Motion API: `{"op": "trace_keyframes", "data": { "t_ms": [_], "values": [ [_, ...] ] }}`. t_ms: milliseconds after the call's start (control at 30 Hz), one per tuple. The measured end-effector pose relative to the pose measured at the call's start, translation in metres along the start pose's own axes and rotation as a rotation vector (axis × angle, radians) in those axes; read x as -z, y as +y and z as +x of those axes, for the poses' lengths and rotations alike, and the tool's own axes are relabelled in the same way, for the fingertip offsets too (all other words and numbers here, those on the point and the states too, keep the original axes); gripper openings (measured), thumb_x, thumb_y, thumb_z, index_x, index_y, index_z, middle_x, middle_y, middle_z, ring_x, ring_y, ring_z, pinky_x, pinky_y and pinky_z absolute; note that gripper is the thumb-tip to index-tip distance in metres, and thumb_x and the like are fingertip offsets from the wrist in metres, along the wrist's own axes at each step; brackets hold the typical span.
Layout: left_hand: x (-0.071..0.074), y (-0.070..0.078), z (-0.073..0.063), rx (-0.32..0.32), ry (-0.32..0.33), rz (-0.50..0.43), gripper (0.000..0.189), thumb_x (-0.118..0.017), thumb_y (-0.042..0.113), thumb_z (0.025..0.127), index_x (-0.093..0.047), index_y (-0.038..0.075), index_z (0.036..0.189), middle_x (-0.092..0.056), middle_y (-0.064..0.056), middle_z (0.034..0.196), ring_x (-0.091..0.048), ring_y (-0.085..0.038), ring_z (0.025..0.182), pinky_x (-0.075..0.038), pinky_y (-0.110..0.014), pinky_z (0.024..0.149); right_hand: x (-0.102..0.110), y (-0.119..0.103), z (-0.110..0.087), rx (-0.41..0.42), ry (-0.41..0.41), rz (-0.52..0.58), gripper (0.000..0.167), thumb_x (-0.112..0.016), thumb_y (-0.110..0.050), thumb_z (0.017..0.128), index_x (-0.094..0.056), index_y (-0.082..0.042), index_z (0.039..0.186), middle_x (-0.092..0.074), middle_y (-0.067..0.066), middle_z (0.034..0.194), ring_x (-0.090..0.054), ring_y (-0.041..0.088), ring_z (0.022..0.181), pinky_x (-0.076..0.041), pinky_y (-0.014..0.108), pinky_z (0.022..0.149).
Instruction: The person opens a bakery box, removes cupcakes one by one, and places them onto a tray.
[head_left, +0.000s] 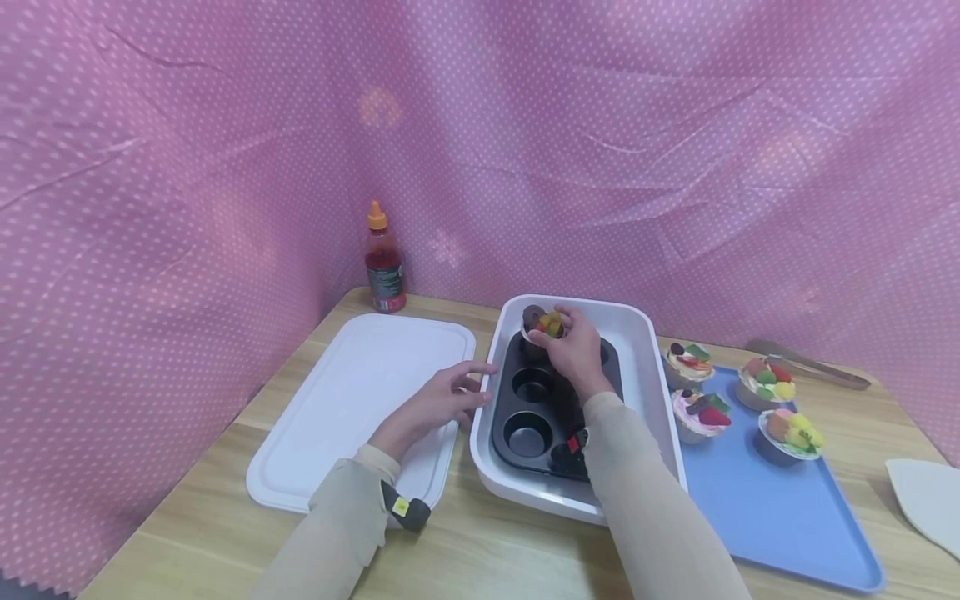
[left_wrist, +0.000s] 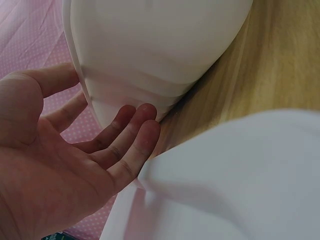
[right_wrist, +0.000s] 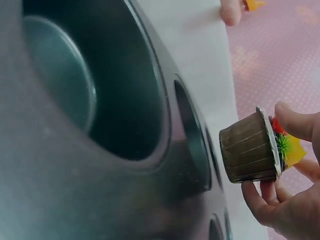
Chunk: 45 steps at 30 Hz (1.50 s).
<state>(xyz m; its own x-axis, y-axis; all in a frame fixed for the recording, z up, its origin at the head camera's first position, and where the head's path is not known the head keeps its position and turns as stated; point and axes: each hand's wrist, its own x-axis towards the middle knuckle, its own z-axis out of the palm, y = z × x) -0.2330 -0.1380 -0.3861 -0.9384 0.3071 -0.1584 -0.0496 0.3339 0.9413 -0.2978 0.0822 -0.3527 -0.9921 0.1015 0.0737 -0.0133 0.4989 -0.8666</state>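
Note:
My right hand [head_left: 576, 350] holds a fruit-topped cupcake [head_left: 551, 323] by its edge, over the far-left cup of a black muffin tin [head_left: 562, 392]. In the right wrist view, the cupcake's brown pleated wrapper [right_wrist: 248, 150] is tilted, with fingers below and the thumb near its topping. The tin lies inside a white bin [head_left: 637, 375]. My left hand [head_left: 438, 402] is at the bin's left side, its fingers extended and relaxed; in the left wrist view, fingertips [left_wrist: 146, 114] lie against or close to the outer wall [left_wrist: 150, 60].
A white lid-like tray [head_left: 352, 400] lies left of the bin. Right of it is a blue tray [head_left: 780, 508] with several cupcakes [head_left: 791, 433] on or beside it. Metal tongs [head_left: 817, 365] lie behind. A sauce bottle [head_left: 385, 267] stands at the back; a white object [head_left: 930, 500] sits far right.

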Motion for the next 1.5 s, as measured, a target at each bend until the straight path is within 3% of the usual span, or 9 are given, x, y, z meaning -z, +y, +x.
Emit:
{"op": "trace_keyframes", "data": {
  "t_ms": [700, 1500],
  "values": [
    [-0.001, 0.001, -0.001, -0.010, 0.005, -0.016, 0.044, -0.065, 0.018, 0.098, -0.056, 0.024, 0.141, -0.062, -0.017, 0.124, -0.068, -0.024, 0.094, -0.061, -0.036, 0.074, 0.029, -0.015, -0.017, 0.029, 0.011, 0.012, 0.072, -0.077, -0.033, 0.089, -0.045, -0.014, 0.151, -0.050, 0.019, 0.152, -0.049, 0.038, 0.139, -0.042, 0.050, 0.115],
    [0.000, 0.000, -0.001, -0.034, -0.007, -0.021, 0.047, -0.065, 0.018, 0.098, -0.054, 0.018, 0.144, -0.061, -0.022, 0.125, -0.068, -0.024, 0.093, -0.062, -0.038, 0.076, 0.045, -0.006, -0.036, 0.050, 0.063, 0.085, 0.069, -0.079, -0.028, 0.088, -0.050, -0.013, 0.148, -0.053, 0.020, 0.148, -0.050, 0.042, 0.137, -0.042, 0.052, 0.114]
  ]
}}
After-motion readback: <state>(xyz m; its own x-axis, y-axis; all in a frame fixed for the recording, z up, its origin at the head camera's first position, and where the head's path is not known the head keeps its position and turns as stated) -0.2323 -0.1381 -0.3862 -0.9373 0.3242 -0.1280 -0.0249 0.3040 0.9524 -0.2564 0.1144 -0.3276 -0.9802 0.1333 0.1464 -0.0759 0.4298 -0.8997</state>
